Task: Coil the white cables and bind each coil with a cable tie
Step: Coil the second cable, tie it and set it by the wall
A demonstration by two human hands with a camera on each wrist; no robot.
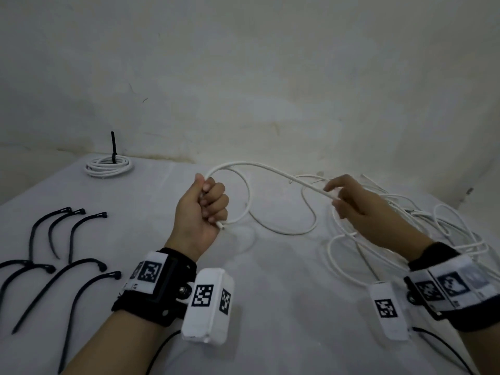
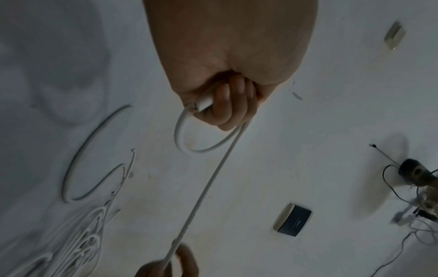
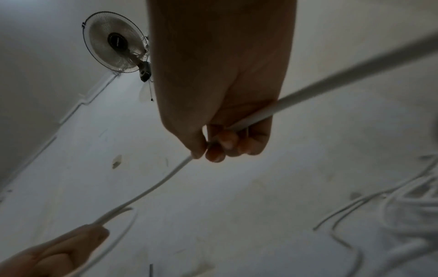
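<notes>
Wrist-mounted camera boxes (image 1: 208,304) sit closest to the head view, one strapped on each forearm. Beyond them, the left hand (image 1: 201,209) is closed in a fist around the cut end of a white cable (image 1: 270,169), with one loop already formed and hanging from the fist down onto the table (image 1: 270,307). From the top of that fist the cable arcs up and runs rightward and slightly downward to the right hand (image 1: 354,204), which pinches it between thumb and curled fingers; the right wrist view shows the cable passing through that pinch.

The span between the hands lies roughly left to right. The remaining slack trails to the right of the right hand, into a loose tangle of cables (image 1: 422,226) on the table, so the right hand is nearer the free length.

Next move, as judged: carry the pinched section left toward the fist to add a loop.

A finished coil (image 1: 108,165), bound with a black tie, rests at the far left. Spare cable ties (image 1: 62,255) lie at near left, closer to the left hand.
</notes>
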